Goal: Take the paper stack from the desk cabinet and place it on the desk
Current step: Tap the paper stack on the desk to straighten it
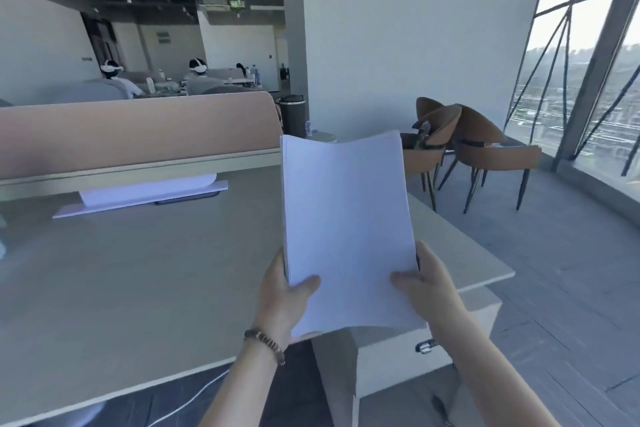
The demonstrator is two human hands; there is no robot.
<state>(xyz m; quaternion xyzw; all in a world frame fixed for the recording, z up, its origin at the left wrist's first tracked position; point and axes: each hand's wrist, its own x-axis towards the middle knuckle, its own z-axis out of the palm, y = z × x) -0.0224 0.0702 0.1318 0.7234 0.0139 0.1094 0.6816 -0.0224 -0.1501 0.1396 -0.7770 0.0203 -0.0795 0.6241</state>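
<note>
A white paper stack (346,218) is held up in the air over the right end of the beige desk (138,270). My left hand (284,298) grips its lower left edge, thumb on top. My right hand (426,284) grips its lower right edge the same way. The top of the stack bows slightly. The desk cabinet (398,357) stands below the stack at the desk's right end, with a metal lock on its front; its door and inside are hidden from here.
A pink divider panel (138,135) runs along the desk's far edge, with a white stand (145,196) below it. Brown chairs (467,149) stand to the right by the window. A dark bin (292,114) sits behind the desk. People sit at far desks.
</note>
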